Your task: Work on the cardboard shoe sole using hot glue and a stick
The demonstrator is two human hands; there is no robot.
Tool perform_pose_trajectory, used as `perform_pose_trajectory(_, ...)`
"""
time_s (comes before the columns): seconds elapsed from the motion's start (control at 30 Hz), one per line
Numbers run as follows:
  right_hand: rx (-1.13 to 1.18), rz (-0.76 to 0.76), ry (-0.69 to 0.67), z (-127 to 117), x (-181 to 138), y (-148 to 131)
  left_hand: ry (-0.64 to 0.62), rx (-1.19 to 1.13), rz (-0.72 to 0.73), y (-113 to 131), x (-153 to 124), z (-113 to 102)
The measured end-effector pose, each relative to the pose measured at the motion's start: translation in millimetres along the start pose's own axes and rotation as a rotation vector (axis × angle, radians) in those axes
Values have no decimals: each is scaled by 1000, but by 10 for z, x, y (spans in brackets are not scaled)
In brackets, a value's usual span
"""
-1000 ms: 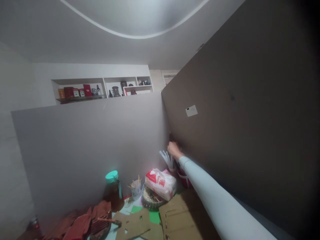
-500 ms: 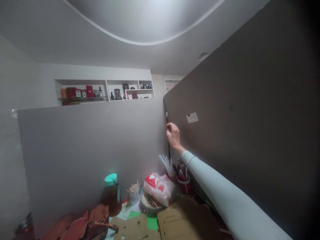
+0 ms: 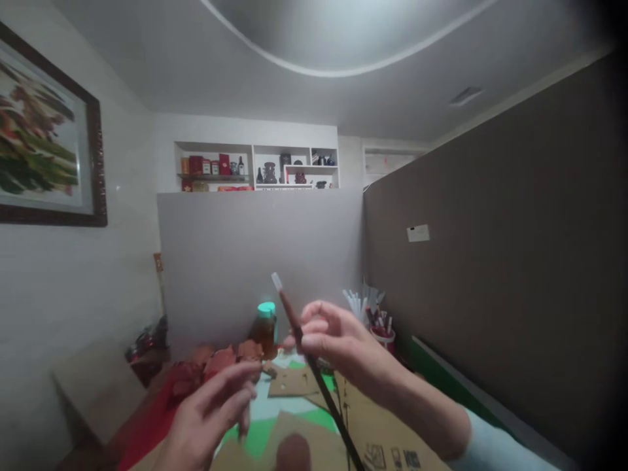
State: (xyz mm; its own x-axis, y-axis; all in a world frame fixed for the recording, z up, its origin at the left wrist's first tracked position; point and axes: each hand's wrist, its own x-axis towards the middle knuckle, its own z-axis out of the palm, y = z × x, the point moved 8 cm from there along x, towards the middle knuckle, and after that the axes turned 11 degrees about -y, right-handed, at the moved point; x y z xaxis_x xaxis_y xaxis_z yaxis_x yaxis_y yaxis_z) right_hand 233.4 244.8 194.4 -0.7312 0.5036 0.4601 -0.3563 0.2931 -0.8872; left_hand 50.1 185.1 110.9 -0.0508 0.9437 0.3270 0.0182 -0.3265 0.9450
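My right hand [image 3: 350,343] pinches a long, slim capped brush [image 3: 324,389] between thumb and fingers, around its upper part. The brush slants, its pale translucent cap [image 3: 277,282] pointing up and left, its dark handle running down past the lower edge. My left hand [image 3: 210,409] hovers at the lower left with its fingers stretched out, holding nothing and apart from the brush. Below the hands lie brown cardboard pieces [image 3: 294,381] and a green sheet [image 3: 314,418]. A blurred, rounded brown shape [image 3: 293,453] shows at the bottom; its kind cannot be made out.
Grey partitions [image 3: 260,248] stand behind and to the right. A bottle with a turquoise lid [image 3: 266,309] stands at the back, beside reddish-brown pieces [image 3: 218,362]. White strips [image 3: 354,301] and a red pen cup [image 3: 383,339] stand at the back right. A framed picture [image 3: 44,144] hangs left.
My right hand has come back from the partition corner toward me, bringing the brush, now tilted. My left hand has come into view. The view has swung left.
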Motion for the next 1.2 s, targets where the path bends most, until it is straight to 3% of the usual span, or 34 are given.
perform_pose_trajectory(0.1, 123, 99, -64, 462, -211, 219, -102, -181, -16, 182, -93, 193)
perform_pose_trajectory(0.27, 227, 179, -117, 832, -365, 442, -207, -298, -5, 336, -330, 328)
perform_pose_trajectory(0.4, 260, 193, -153, 1033, -491, 447, -198, -276, -10, 404, -537, 255)
perform_pose_trajectory(0.57, 289, 314, -245, 1278, -723, 588, -86, -285, 29, 482, -683, 150)
perform_pose_trajectory(0.73, 343, 367, -195, 1321, -881, 763, -109, -331, -15, 431, -708, 291)
perform_pose_trajectory(0.9, 349, 383, -120, 1265, -950, 752, -103, -350, -32, 383, -690, 424)
perform_pose_trajectory(1.03, 188, 356, -60, 1138, -981, 698, -55, -361, -42, 338, -672, 482)
perform_pose_trajectory(1.2, -161, 220, 37, 954, -1020, 617, 1, -351, -46, 309, -651, 507)
